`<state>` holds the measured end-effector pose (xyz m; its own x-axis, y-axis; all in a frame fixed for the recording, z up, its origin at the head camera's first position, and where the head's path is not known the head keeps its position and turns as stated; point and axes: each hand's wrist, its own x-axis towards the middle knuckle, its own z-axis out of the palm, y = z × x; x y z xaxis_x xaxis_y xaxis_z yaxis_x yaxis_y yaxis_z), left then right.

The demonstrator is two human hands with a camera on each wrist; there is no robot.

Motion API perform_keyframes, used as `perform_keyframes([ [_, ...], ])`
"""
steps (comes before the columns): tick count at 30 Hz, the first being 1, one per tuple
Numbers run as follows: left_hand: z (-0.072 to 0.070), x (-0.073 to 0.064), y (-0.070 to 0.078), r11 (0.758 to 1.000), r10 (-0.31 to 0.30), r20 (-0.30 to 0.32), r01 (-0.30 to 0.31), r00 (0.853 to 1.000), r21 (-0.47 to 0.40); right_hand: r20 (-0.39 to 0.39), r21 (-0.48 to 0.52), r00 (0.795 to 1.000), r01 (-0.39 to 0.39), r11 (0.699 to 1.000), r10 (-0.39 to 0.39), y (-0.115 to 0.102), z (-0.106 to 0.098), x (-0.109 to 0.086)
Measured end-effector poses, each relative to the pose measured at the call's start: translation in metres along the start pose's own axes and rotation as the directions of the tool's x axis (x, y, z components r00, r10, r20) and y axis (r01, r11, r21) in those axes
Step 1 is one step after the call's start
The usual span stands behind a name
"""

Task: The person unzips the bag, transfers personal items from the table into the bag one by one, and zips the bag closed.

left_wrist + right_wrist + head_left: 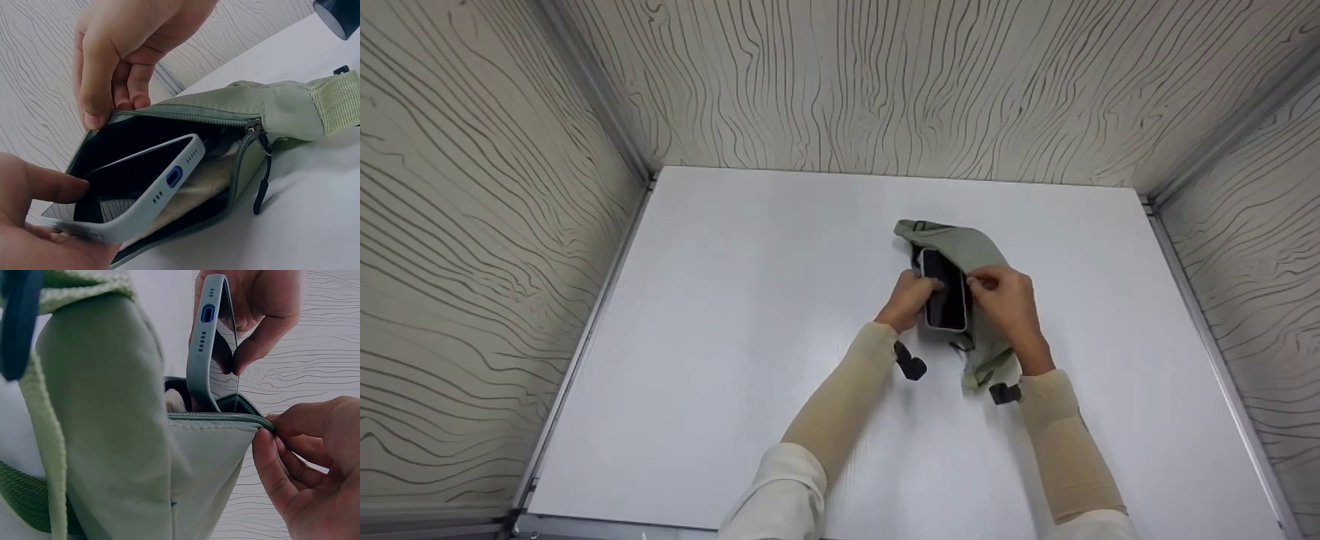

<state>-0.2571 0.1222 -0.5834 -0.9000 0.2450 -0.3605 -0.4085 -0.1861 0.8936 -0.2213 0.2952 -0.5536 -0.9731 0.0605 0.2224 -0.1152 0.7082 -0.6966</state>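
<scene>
A sage-green waist bag [973, 247] lies on the table with its zipped mouth apart. My left hand [907, 301] pinches a smartphone [947, 304] in a pale case, thumb on its dark screen. In the left wrist view the phone's port end [183, 166] tilts up out of the bag's mouth, and its far part is inside or hidden. With thumb and fingertips, my right hand [315, 464] grips the zippered edge [219, 417] at one end of the opening. The zipper pull [261, 194] hangs at the other end. Something beige [194, 188] shows inside, its kind unclear.
The white tabletop [720, 322] spreads around the bag, bounded by wood-grain patterned walls [840, 97] at the back and sides. Black wrist cameras [911, 361] stick out from both wrists. A webbing strap [50, 455] hangs beside the bag.
</scene>
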Motion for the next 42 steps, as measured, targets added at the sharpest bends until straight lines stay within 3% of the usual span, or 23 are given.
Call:
perform_keyframes([
  [24,0.016,0.003,-0.005,0.992,0.008,-0.007,-0.009,1.0,-0.127,-0.01,0.011,1.0,0.004,1.0,-0.004,0.002,0.002,-0.001],
  [30,0.021,0.003,-0.003,0.99,-0.025,-0.023,0.021,0.999,-0.137,0.0,-0.001,1.0,-0.018,1.0,0.018,0.002,0.002,0.0],
  [42,0.02,0.006,-0.006,0.957,-0.031,0.121,0.064,0.992,-0.282,-0.007,0.002,1.0,-0.015,1.0,0.015,0.002,0.002,0.0],
])
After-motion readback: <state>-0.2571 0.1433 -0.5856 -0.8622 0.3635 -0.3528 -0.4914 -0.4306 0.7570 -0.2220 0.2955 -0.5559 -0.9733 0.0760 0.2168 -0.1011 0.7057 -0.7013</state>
